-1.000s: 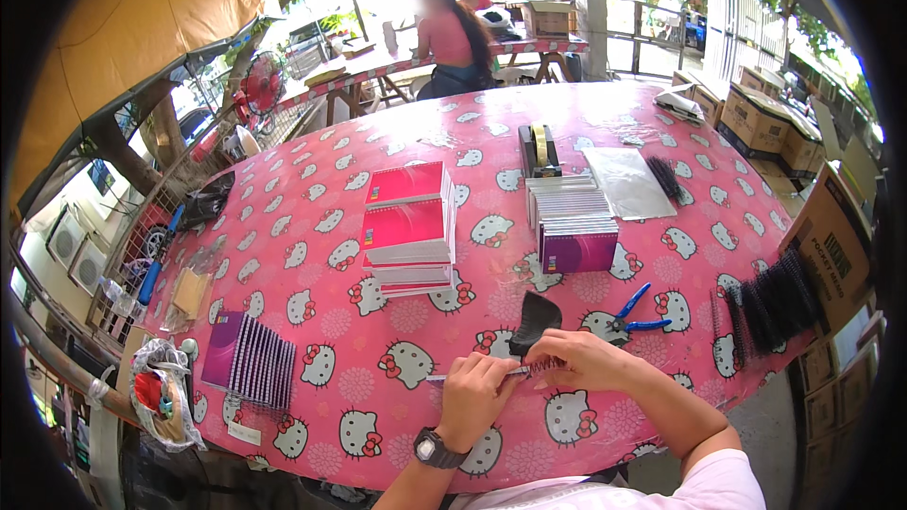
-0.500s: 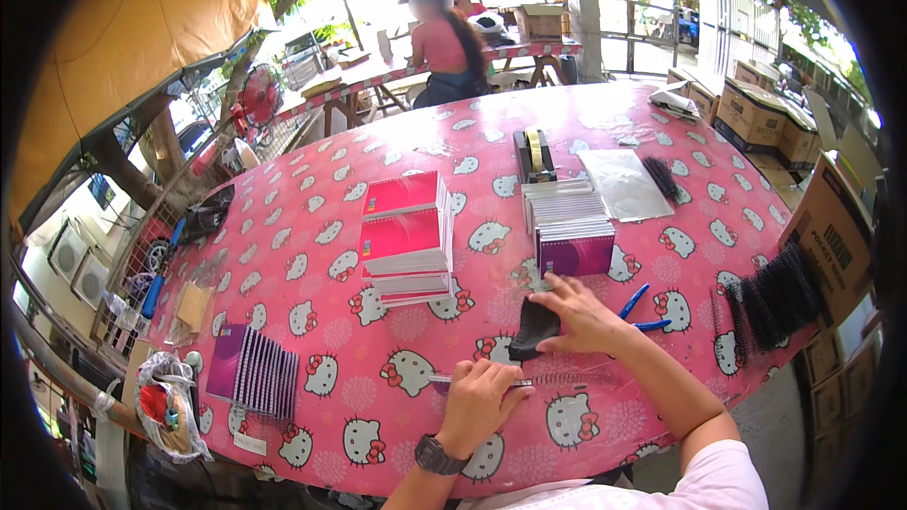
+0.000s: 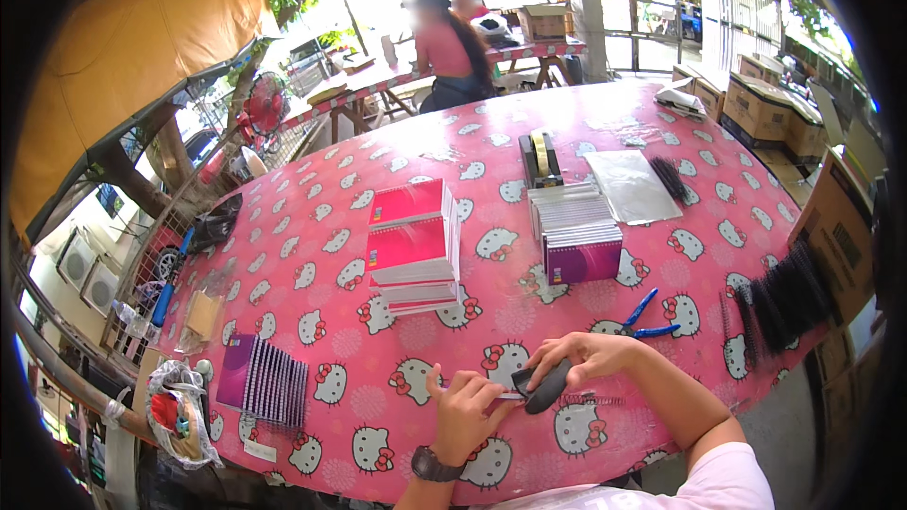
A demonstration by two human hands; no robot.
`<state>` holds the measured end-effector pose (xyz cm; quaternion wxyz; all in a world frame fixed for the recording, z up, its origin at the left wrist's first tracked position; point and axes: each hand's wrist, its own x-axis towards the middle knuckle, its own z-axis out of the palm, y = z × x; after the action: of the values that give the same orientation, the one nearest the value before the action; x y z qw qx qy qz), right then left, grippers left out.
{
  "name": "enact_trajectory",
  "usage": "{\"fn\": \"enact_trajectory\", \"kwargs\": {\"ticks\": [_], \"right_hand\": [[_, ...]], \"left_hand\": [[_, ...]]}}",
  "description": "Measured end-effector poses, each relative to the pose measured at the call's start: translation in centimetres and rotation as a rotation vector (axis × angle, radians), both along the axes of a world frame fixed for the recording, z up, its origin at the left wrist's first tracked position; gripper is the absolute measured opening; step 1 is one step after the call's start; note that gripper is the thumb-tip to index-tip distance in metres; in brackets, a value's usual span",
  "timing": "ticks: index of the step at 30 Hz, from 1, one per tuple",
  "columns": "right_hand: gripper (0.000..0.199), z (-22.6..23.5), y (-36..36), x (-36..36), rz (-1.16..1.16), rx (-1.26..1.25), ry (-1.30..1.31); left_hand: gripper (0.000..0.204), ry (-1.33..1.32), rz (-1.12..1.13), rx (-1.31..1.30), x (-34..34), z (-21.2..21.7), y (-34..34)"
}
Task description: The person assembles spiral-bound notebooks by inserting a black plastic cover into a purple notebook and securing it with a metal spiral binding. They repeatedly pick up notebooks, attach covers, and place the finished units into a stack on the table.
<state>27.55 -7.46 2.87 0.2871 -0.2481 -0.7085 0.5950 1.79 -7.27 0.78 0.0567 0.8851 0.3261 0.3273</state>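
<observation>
My left hand (image 3: 465, 408) is closed on a thin notebook (image 3: 511, 396), seen edge-on and mostly covered by the fingers. My right hand (image 3: 578, 359) grips a black rounded tool (image 3: 548, 391), its end against the notebook's right end near my left fingertips. I cannot make out what kind of tool it is. A dark spiral binding coil (image 3: 591, 400) reaches out to the right, just beyond the tool, over the pink patterned tablecloth (image 3: 529, 458). Blue-handled pliers (image 3: 646, 321) lie beyond my right wrist.
Stacks of pink notebooks (image 3: 412, 244) and purple spiral notebooks (image 3: 582, 255) stand ahead, with more purple ones (image 3: 265, 380) at left. A tape dispenser (image 3: 539, 162), clear plastic sheets (image 3: 631, 187) and black coils (image 3: 786, 297) lie around. Two people sit at a far table.
My right hand has lifted the black tool off the tabletop and brought it nearer, against the notebook's end. My left hand stays on the notebook, its fingers shifted. The view has tilted slightly.
</observation>
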Motion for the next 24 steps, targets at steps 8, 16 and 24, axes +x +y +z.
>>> {"fn": "enact_trajectory", "kwargs": {"ticks": [8, 16, 24], "right_hand": [[0.05, -0.5, 0.1, -0.4, -0.052, 0.064, 0.091], [0.05, -1.2, 0.4, -1.0, -0.149, 0.018, -0.055], [0.045, -1.1, 0.2, -2.0, -0.326, 0.105, -0.382]], "left_hand": [[0.027, -0.071, 0.059, -0.01, 0.2, 0.0, -0.2], [0.057, -0.141, 0.089, -0.034, 0.3, -0.5, 0.0], [0.061, -0.156, 0.077, -0.048, 0.3, 0.1, -0.5]]}}
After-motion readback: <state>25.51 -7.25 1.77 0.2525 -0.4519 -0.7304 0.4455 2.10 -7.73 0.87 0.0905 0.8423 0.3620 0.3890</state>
